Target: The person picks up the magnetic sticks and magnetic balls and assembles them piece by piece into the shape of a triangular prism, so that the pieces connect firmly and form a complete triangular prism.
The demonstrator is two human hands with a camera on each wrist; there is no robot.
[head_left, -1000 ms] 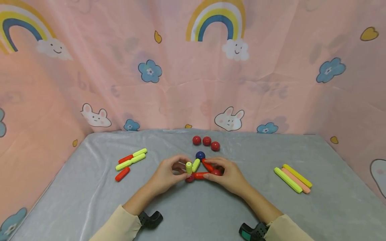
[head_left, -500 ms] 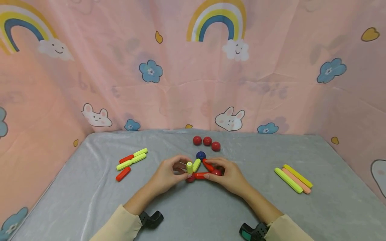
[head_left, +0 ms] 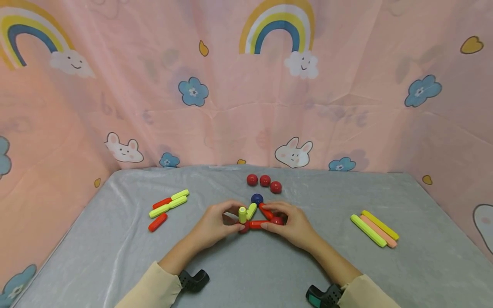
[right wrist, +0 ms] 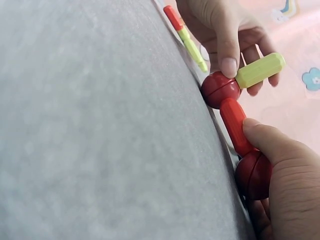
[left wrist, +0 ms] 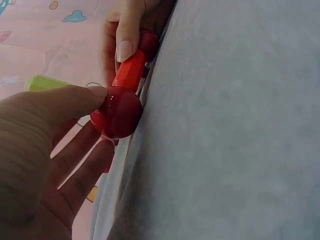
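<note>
Red, yellow-green and blue pieces form a small frame between the hands. My left hand (head_left: 216,223) pinches the red ball (left wrist: 120,114) at its near left corner, thumb on top, other fingers partly spread. From that ball a yellow-green rod (right wrist: 261,70) stands up, and a red rod (head_left: 256,224) runs to a second red ball (right wrist: 253,175). My right hand (head_left: 293,226) grips that end, its thumb on the red rod. Another red rod (head_left: 265,211) and a yellow-green rod (head_left: 251,211) lead back towards a blue ball (head_left: 256,199) at the far corner.
Three loose red balls (head_left: 265,180) lie behind the frame on the grey cloth (head_left: 246,273). Several red and yellow-green rods (head_left: 168,207) lie to the left. Longer sticks (head_left: 374,229), yellow-green, peach and yellow, lie at right. A pink printed curtain (head_left: 246,107) stands behind.
The left hand's fingers have shifted slightly at the near left ball. The right hand and the joined pieces look almost still.
</note>
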